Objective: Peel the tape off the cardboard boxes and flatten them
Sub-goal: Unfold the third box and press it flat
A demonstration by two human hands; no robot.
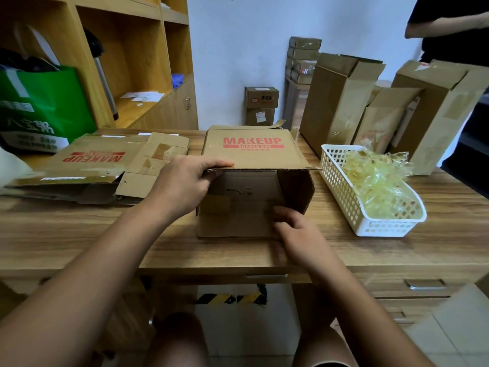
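We are working at a wooden table (79, 234) with a cardboard box (251, 152) standing in the middle of it, just in front of us. Its top is printed in red with MAKEUP SHARED BOX. Our left hand (185, 184) is gripping the near upper left corner of the box, with the thumb lying flat along the top edge and the fingers curling down over the front. Our right hand (293, 229) is resting low against the front face, near the bottom edge. Its fingers are bent and touching the cardboard, but it is blurred, so we cannot tell whether it is pinching anything. On the right of that front face a flap (296, 192) is standing open, angled out towards us.

Just to the right of the box a white basket (341, 197) is sitting on the table, holding a heap of crumpled yellowish tape (375, 181). To the left, flattened boxes (92, 160) are lying in a loose pile, one showing the same red print upside down. Behind the basket, tall open boxes (341, 102) are standing upright at the back right of the table.

A green bag (39, 107) is sitting at the far left, in front of a wooden shelf (132, 62). More small boxes (262, 102) are stacked by the far wall. Another person in a black top (449, 22) is standing at the upper right.
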